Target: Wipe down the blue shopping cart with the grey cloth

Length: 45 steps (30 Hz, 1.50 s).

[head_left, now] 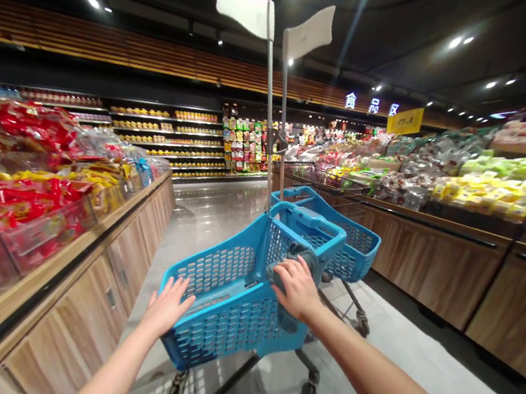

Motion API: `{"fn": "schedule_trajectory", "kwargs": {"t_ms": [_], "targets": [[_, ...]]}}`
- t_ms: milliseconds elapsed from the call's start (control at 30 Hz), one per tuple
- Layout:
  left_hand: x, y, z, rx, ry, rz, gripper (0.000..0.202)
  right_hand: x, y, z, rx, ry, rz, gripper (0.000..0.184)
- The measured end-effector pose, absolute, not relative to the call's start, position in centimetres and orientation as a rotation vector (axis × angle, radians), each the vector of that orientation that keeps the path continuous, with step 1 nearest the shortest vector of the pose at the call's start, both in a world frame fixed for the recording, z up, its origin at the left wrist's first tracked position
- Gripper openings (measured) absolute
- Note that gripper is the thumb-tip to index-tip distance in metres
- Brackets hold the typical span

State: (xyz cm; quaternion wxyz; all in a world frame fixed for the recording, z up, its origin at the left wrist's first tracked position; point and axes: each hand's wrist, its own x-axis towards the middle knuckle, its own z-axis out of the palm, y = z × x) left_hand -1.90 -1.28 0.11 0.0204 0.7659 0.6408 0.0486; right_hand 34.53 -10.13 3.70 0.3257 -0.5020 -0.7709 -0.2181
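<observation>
A blue plastic shopping cart (220, 321) stands in front of me, turned sideways, its basket bare inside. My left hand (168, 307) lies on the rim at its near left end, fingers stretched and spread. Under my right hand (298, 287) is a dark grey-blue cloth (286, 317), pressed against the cart's side near the handle (336, 236). Part of the cloth hangs down the outer wall, and more of it shows behind my fingers. A tall pole with a white flag (244, 2) rises from the cart's handle end.
Another blue cart (358, 236) with its own white flag (310, 33) stands just behind. Wooden bins of bagged snacks (31, 204) line the left; a wooden counter (425, 259) with packaged goods runs along the right. Stocked shelves (168, 138) and the aisle floor (207, 205) lie beyond.
</observation>
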Motion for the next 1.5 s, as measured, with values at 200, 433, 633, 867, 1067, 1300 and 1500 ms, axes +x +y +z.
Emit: {"fn": "schedule_trajectory", "kwargs": {"t_ms": [200,433,633,867,1067,1300,1500], "targets": [[-3.6,-0.5,-0.1,2.411,1.971,0.106,0.070,38.5,-9.3,6.1,-1.207,-2.292,-0.739,0.034],[-3.1,-0.5,0.2,2.434,1.916,0.109,0.073,45.8,-7.8,9.9,-1.264,-2.227,-0.707,0.027],[-3.3,0.0,0.2,2.431,1.917,0.046,0.076,51.9,-7.2,15.5,-1.398,-1.652,-0.718,0.037],[-6.3,2.9,-0.5,2.503,1.924,0.099,0.069,50.5,-7.1,13.0,-1.311,-2.003,-0.485,0.026],[-0.5,2.9,3.7,2.411,2.049,0.311,0.068,46.4,-6.4,9.9,-1.252,-1.970,-0.517,0.026],[14.8,-0.8,8.0,2.656,1.476,0.660,0.068,42.5,-8.5,7.1,-1.156,-1.688,-0.644,0.031],[18.0,-2.5,6.2,2.675,1.342,0.410,0.072,40.7,-10.6,3.6,-1.095,-1.678,-0.694,0.026]]}}
